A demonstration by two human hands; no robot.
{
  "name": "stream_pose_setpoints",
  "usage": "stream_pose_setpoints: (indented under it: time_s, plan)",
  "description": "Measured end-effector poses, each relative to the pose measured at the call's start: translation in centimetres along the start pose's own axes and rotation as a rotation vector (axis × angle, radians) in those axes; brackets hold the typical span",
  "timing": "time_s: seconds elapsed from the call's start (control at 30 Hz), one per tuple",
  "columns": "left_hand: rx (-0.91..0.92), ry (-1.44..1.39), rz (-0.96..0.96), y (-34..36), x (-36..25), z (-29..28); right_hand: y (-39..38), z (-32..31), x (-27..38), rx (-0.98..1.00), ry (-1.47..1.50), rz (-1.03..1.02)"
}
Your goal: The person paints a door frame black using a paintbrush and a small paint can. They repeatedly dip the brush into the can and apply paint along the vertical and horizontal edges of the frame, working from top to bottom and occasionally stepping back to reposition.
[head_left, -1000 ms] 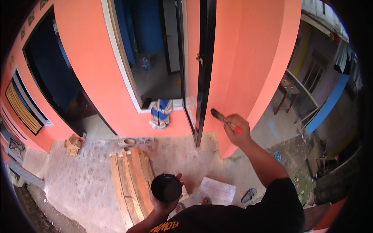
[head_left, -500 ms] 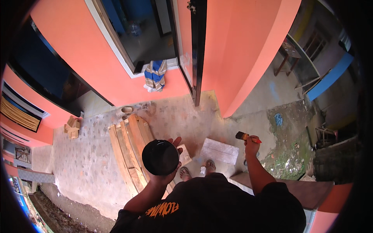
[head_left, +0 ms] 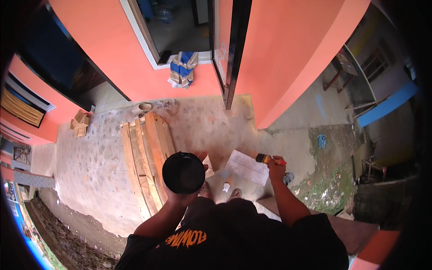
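My left hand [head_left: 181, 197] supports a round black bowl [head_left: 183, 173] from below, its fingers curled round the far side. The dark inside of the bowl looks glossy, but I cannot make out what it contains. Off to the right, my right hand [head_left: 277, 170] is closed round the handle of a paintbrush [head_left: 266, 159]. Its dark bristles point left toward the bowl, with a wide gap between them. A red tip shows on the handle. Wooden planks [head_left: 148, 155] lie on the ground just beyond and left of the bowl.
A pale flat slab [head_left: 247, 167] lies ahead of my feet. Beyond it stand a salmon wall [head_left: 279, 54] and an open black-edged door leaf [head_left: 235, 58]. A striped cloth [head_left: 183, 68] hangs over the window sill. A cardboard box [head_left: 80, 122] sits far left; mossy ground [head_left: 335, 180] lies right.
My right hand has moved left with the paintbrush, nearer the bowl. The bowl has shifted slightly left and up in view. My feet have changed position, and the whole scene has shifted.
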State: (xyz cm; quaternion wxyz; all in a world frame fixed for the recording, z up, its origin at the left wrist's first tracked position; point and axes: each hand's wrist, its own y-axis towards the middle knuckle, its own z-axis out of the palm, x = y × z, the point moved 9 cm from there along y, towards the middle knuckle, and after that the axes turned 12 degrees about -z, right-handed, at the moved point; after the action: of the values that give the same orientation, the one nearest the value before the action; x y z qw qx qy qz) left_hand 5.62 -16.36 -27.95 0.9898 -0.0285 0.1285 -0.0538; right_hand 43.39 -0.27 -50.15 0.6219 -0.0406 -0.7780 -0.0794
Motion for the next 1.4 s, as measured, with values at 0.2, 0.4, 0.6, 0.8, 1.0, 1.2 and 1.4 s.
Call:
stream_pose_setpoints:
  time_s: [0.2,0.4,0.6,0.8,1.0,1.2,1.4]
  plan:
    - [-0.079,-0.164,-0.048,2.3,3.9,-4.1,0.3,-1.3,-6.6,0.022,-0.189,-0.020]
    - [-0.045,-0.188,-0.060,6.3,5.9,-10.0,0.6,0.5,-11.3,0.057,-0.021,0.008]
    - [-0.057,-0.139,-0.068,10.2,7.4,-18.0,2.2,6.6,-21.2,0.026,0.082,0.013]
    - [-0.065,-0.177,-0.093,11.4,10.5,-27.7,3.1,14.4,-24.1,-0.004,0.370,0.086]
    - [-0.002,-0.136,-0.091,12.1,11.7,-33.4,5.2,18.6,-27.7,0.017,0.497,0.150]
    - [-0.012,-0.116,-0.114,12.1,12.4,-37.9,5.1,20.7,-28.5,0.000,0.825,0.335]
    - [-0.448,-0.056,-0.085,10.7,13.6,-40.5,4.5,19.0,-28.1,-0.073,0.941,0.373]
